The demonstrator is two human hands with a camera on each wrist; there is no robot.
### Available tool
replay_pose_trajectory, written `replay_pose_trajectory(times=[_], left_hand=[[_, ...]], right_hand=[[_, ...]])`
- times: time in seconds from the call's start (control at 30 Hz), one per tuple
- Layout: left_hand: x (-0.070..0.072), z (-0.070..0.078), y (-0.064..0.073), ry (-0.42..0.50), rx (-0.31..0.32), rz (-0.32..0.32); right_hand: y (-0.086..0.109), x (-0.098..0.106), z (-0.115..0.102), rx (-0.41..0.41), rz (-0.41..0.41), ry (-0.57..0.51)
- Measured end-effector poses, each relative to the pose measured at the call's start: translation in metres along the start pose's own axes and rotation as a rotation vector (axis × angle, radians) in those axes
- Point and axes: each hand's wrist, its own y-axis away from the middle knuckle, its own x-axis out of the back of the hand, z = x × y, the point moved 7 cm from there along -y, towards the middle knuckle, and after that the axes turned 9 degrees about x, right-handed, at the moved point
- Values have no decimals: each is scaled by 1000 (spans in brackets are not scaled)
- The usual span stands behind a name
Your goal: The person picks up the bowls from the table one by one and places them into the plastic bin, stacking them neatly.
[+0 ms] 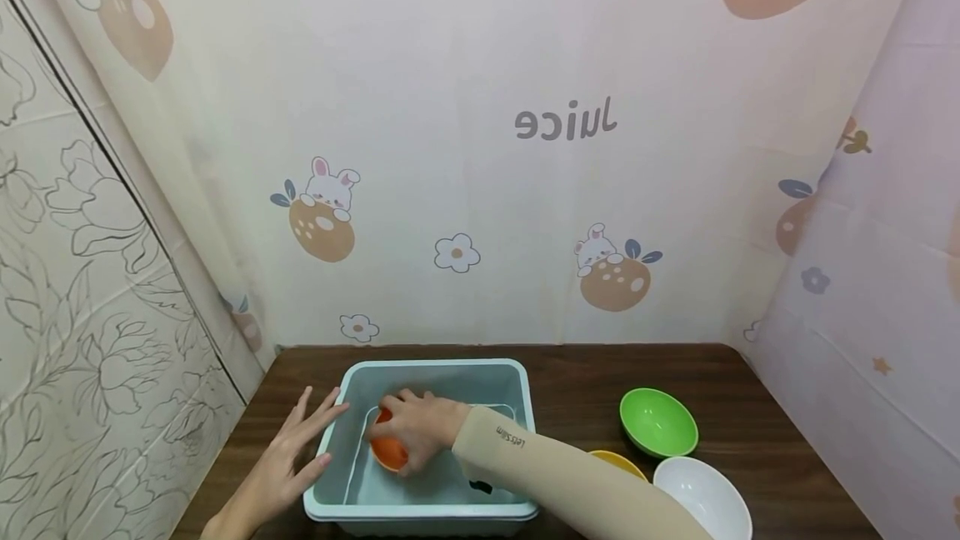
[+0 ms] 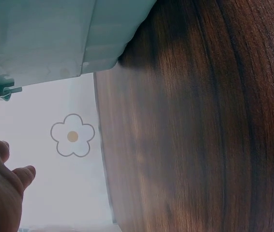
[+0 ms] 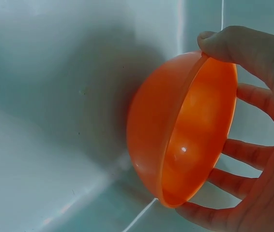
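My right hand reaches down inside a pale blue-green plastic bin. It grips an orange bowl by the rim, thumb on one side and spread fingers on the other. In the right wrist view the bowl is tilted, close to the bin's floor and wall; whether it touches them I cannot tell. In the head view the hand covers much of the orange bowl. My left hand lies at the bin's left side, fingers extended, fingertips at the rim. The left wrist view shows that hand beside the bin's outer wall.
Right of the bin, a green bowl, a white bowl and a yellow bowl stand on the dark wooden table. My right forearm partly hides the yellow one. A printed curtain hangs behind the table.
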Motion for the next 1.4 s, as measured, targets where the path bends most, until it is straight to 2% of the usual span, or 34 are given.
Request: replay_pose_trajectory(times=[0.43,0.8,1.1,1.3,1.4], left_hand=[[0,2,0,21,7,-2],[0,3,1,30,-6,-8],[0,1,0,9,-12,-4],[1,2,0,24,-8,-6],[1,2,1,35,-9,-10]], right_hand=[[3,-6,2,-4,-9,-77],[3,-6,1,-34,-41,-82],[6,7,-4,-35,-63,-29],[15,26,-9,-34,-71,34],[23,38,-9,-35,-52,10]])
